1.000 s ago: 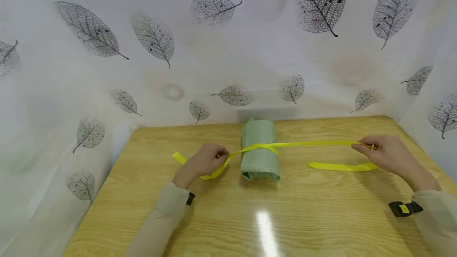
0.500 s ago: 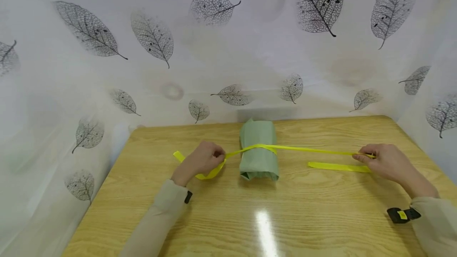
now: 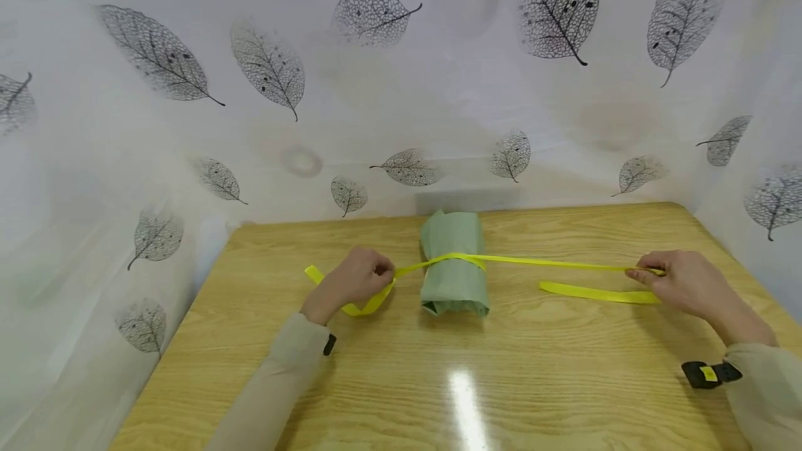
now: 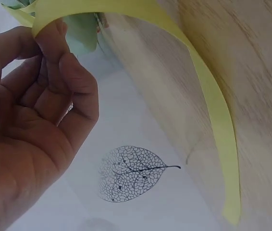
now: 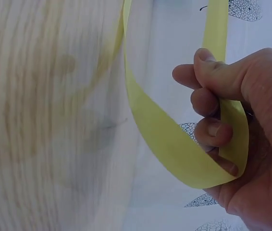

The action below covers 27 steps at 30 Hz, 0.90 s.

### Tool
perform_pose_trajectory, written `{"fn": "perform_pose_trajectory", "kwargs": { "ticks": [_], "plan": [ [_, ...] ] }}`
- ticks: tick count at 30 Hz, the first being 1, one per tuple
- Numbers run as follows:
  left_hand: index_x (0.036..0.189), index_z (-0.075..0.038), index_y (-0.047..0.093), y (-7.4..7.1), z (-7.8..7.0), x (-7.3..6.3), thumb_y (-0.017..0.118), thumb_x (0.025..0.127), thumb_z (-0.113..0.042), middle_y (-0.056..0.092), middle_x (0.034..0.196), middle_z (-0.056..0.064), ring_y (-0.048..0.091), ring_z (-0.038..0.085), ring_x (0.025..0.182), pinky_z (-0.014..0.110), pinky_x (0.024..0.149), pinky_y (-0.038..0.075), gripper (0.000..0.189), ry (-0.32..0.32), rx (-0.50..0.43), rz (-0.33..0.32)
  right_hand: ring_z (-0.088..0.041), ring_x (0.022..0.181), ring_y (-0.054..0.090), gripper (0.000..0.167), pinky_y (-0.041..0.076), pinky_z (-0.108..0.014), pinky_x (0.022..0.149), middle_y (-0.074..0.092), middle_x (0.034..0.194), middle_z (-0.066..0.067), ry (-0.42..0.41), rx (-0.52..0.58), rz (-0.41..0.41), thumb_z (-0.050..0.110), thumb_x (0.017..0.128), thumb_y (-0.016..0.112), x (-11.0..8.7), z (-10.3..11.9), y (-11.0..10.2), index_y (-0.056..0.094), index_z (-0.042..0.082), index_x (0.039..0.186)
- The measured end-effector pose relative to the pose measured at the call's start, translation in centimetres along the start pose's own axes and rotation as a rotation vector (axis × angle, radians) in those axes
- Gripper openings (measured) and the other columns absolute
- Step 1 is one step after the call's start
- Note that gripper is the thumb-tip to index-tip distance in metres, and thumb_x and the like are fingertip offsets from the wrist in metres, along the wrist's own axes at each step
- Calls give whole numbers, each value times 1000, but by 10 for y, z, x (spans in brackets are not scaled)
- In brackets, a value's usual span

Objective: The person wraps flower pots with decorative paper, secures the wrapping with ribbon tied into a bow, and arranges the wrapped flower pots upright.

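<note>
A roughly cylindrical bundle in pale green wrapping (image 3: 456, 291) lies lengthwise on the table, its near end folded in. Around its middle crosses a yellow ribbon (image 3: 545, 262), drawn straight out to both sides. On the left, my left hand (image 3: 351, 277) pinches one length of it between thumb and fingers; the loose tail (image 4: 213, 96) curves away in the left wrist view. To the right, my right hand (image 3: 686, 287) pinches the other length. In the right wrist view, that ribbon's slack (image 5: 160, 130) loops under the curled fingers. The bundle's underside is hidden.
The wood-grain table (image 3: 539, 367) ends at a back edge against a pale sheet (image 3: 438, 103) printed with leaves. This sheet also hangs along both sides. A bright light reflection (image 3: 466, 409) falls on the tabletop near the front.
My right hand has moved slightly down, and the ribbon's right length now slopes down towards it and looks narrower. My left hand has shifted a little left. Both keep their pinch on the ribbon.
</note>
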<state>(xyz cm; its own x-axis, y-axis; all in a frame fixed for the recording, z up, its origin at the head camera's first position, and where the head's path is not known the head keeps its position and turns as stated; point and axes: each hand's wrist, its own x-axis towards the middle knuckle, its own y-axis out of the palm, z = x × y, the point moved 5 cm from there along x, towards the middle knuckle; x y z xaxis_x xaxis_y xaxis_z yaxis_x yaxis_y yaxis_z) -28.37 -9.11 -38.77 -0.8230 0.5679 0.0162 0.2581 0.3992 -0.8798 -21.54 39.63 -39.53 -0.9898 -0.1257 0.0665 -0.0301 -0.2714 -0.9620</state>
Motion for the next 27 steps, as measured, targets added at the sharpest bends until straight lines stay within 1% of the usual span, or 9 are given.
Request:
{"fn": "perform_pose_trajectory", "kwargs": {
  "ticks": [2, 7, 9, 12, 14, 18, 21, 24, 27],
  "plan": [
    [108, -3, 79, 0, 0, 1, 59, 97, -12, 78, 96, 7, 60, 7, 75, 22, 70, 53, 24, 3, 7, -3, -27, 67, 60, 14, 44, -38, 58, 73, 94, -26, 0, 6, 10, 9, 98, 62, 2, 0, 0, 73, 1, 93],
    [109, -5, 79, 1, 1, 3, 61, 98, -14, 76, 95, 4, 59, 8, 75, 24, 72, 53, 23, -24, 4, -12, -21, 67, 59, 18, 45, -38, 60, 75, 92, -20, -15, 0, -10, 19, 99, 66, 8, 1, 2, 75, 5, 92],
    [110, -6, 79, 1, 2, 4, 61, 98, -16, 76, 98, 3, 60, 9, 78, 26, 75, 55, 23, -42, -5, -11, -28, 74, 67, 24, 52, -45, 65, 74, 99, -26, -24, 0, -23, 23, 98, 68, 10, 3, 1, 77, 1, 100],
    [110, -8, 78, 1, 3, 5, 62, 99, -17, 76, 100, 3, 62, 9, 82, 29, 81, 56, 23, -49, -7, -6, -37, 81, 69, 29, 55, -53, 72, 74, 103, -28, -37, 21, -15, 26, 99, 67, 12, 7, 1, 76, -1, 103],
    [110, -9, 78, 1, 3, 5, 62, 99, -18, 76, 100, 1, 64, 9, 85, 30, 83, 57, 22, -39, -10, -1, -40, 87, 70, 30, 55, -56, 75, 74, 104, -26, -45, 38, 10, 26, 99, 66, 13, 10, 2, 75, -1, 109],
    [112, -7, 77, 2, -1, 3, 63, 99, -21, 77, 98, 1, 67, 9, 86, 29, 81, 57, 23, 27, -14, 0, -47, 101, 67, 37, 54, -60, 80, 72, 114, -26, -76, 61, 37, 23, 98, 69, 13, 21, 4, 69, -3, 124],
    [116, -5, 75, 3, -6, 1, 65, 100, -25, 77, 99, 2, 70, 11, 86, 29, 80, 58, 28, 77, -30, 4, -46, 104, 67, 38, 56, -57, 77, 69, 120, -27, -134, 69, -17, 18, 95, 72, 11, 39, -1, 67, -2, 127],
    [120, -5, 73, 4, -13, 2, 65, 101, -30, 77, 103, 3, 71, 13, 89, 30, 83, 58, 32, 95, -70, 14, -37, 98, 67, 33, 54, -42, 68, 70, 119, -21, -196, 94, -70, 9, 92, 72, 12, 65, -8, 69, 1, 124],
    [120, -9, 73, 8, -19, 6, 65, 101, -33, 77, 106, 2, 71, 13, 91, 29, 84, 58, 32, 112, -93, 21, -30, 97, 65, 35, 45, -31, 63, 69, 123, -18, -232, 137, -29, 1, 90, 66, 16, 92, -10, 69, 5, 125]
  ]
}}
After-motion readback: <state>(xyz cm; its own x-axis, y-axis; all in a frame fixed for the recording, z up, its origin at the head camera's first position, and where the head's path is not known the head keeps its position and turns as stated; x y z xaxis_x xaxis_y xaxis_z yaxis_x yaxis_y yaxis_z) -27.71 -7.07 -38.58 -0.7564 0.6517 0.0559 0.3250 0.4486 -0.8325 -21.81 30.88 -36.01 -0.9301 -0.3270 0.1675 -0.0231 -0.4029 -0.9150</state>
